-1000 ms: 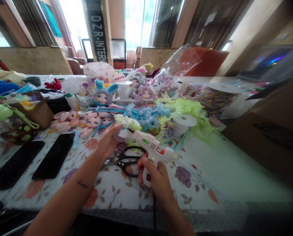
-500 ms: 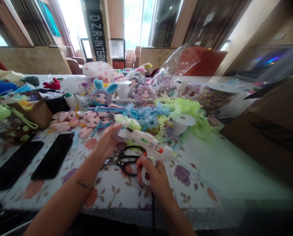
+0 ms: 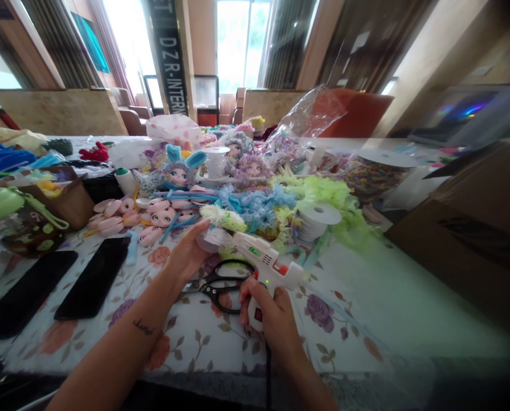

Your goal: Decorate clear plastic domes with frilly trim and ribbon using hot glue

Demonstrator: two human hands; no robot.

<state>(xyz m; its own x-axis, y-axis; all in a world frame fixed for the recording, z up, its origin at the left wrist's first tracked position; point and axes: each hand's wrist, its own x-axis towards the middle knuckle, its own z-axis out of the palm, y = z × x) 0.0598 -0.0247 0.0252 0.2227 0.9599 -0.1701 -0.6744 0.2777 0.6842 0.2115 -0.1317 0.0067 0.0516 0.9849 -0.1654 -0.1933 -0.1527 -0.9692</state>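
My right hand (image 3: 268,308) is wrapped round the handle of a white hot glue gun (image 3: 261,254), whose small green light is lit. The gun's nozzle points up and left toward a round translucent plastic piece (image 3: 214,240) in my left hand (image 3: 190,250). My left fingers pinch that piece at its left side; whether the nozzle touches it I cannot tell. Fluffy white-green trim (image 3: 223,217) shows just above it. Black-handled scissors (image 3: 221,285) lie on the flowered cloth, partly behind the gun and my right fingers.
Pink doll faces (image 3: 161,216), blue ruffled trim (image 3: 257,205) and lime ruffles (image 3: 340,200) heap behind my hands. A white spool (image 3: 319,214) stands to the right. Two dark phones (image 3: 93,278) lie left. A cardboard box (image 3: 464,228) borders the right; a cord hangs from the gun.
The whole view has shifted slightly, with everything sitting a little lower now. Both hands keep their hold on the glue gun and the translucent piece.
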